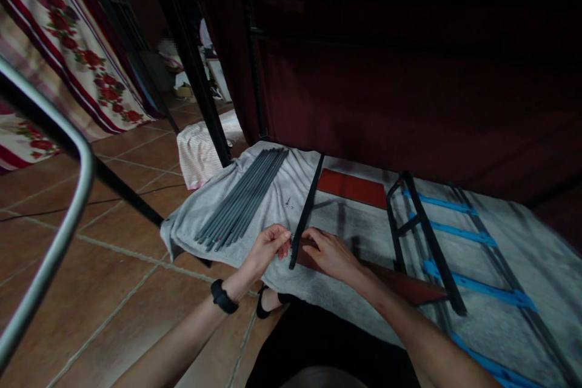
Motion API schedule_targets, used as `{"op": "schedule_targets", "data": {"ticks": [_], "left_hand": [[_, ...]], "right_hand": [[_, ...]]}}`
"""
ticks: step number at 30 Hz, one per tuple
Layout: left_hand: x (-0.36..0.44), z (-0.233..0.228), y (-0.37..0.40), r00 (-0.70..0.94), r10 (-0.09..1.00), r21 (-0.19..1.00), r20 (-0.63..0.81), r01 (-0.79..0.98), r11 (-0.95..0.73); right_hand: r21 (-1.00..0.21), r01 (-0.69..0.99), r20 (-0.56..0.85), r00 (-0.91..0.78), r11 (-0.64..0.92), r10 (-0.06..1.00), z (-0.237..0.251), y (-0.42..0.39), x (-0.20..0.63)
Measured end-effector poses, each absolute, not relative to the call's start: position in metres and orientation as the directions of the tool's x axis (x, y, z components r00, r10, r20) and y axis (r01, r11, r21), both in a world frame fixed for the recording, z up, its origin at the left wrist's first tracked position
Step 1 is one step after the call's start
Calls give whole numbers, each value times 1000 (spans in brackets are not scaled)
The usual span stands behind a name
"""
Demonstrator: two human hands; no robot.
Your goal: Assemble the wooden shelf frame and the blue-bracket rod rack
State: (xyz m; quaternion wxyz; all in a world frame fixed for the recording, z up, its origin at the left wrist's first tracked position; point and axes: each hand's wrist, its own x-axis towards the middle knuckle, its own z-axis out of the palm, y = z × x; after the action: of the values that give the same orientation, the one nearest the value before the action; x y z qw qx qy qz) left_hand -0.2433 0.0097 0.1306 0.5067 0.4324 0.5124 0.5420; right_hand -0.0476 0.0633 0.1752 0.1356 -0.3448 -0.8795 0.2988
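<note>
A black metal bar (pixel 311 194) lies lengthwise on the grey blanket, its near end between my two hands. My left hand (pixel 267 247) is closed in a pinch just left of that end; what the fingertips hold is too small to make out. From the right, my right hand (pixel 334 256) curls its fingers against the bar, over the end of a reddish-brown panel (pixel 404 284). A second red panel (pixel 352 188) lies farther back, reaching to the bar. A few small screws (pixel 288 203) rest on the blanket left of the bar.
Several grey tubes (pixel 245 197) lie bundled at the left of the blanket (pixel 191 236). To the right stands a black frame (pixel 430 236), with blue slats (pixel 482 288) beyond it. A dark bed post (pixel 191 60) rises behind; a curved metal rail (pixel 84 176) is near left.
</note>
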Motion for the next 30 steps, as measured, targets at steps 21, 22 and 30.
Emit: {"op": "schedule_targets", "data": {"ticks": [21,22,30], "left_hand": [[-246,124,12,-67,998,986,12,-164,-23],[-246,125,13,-83,997,985,7,-173,-21],[-244,124,15,-56,997,967,61,-242,-73]], "right_hand": [[-660,490,44,-732,570,679,173,66,-48],[-658,485,48,-736,576,675,172,66,-47],[-681,473,48,-733,559,679,170,70,-46]]}}
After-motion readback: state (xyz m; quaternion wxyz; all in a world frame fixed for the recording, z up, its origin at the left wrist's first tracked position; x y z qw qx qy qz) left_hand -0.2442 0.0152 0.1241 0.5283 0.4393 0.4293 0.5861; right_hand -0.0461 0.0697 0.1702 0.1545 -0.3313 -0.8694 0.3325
